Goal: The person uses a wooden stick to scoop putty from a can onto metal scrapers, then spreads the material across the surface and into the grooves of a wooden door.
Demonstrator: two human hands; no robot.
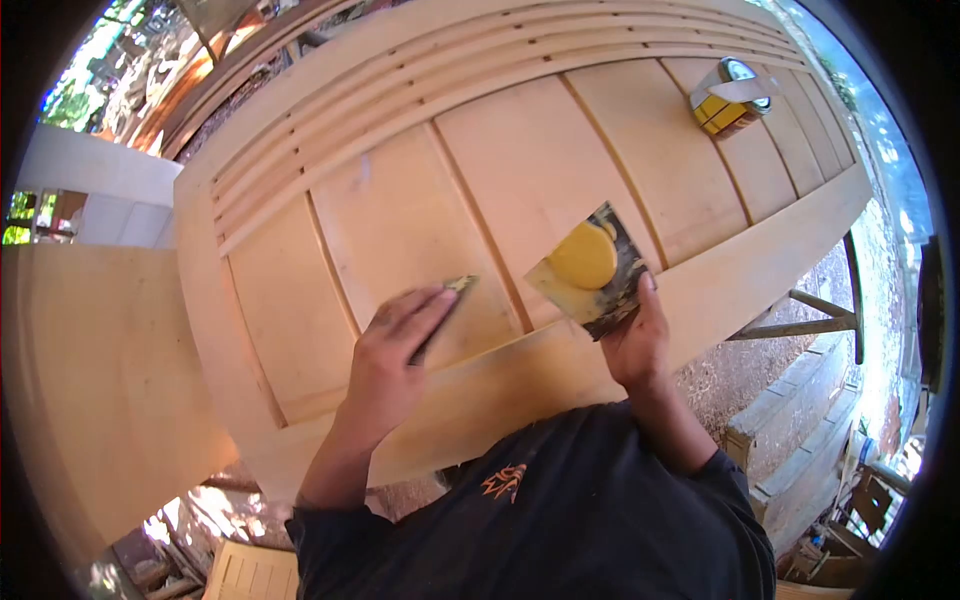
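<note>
Black fabric of the person's shirt [560, 510], with an orange mark on the chest, fills the nearest part of the view. Left hand [395, 355] lies on the wooden door [400, 220], fingers close together and pressed down on a small scraper [448, 305] whose tip shows past the fingertips; the blade rests on a panel just beside a groove. Right hand [635, 345] is raised at the door's near rail, fingers clamped on the lower corner of a dark board [590, 272], which is tilted and carries a lump of yellow filler [583, 257]. The door lies flat on a stand, pale and unfinished, with vertical panels and slats across its far end. An open tin [732, 97] with a yellow label stands on the far right panel, well apart from both hands. Another pale wooden panel [90, 380] lies to the left.
</note>
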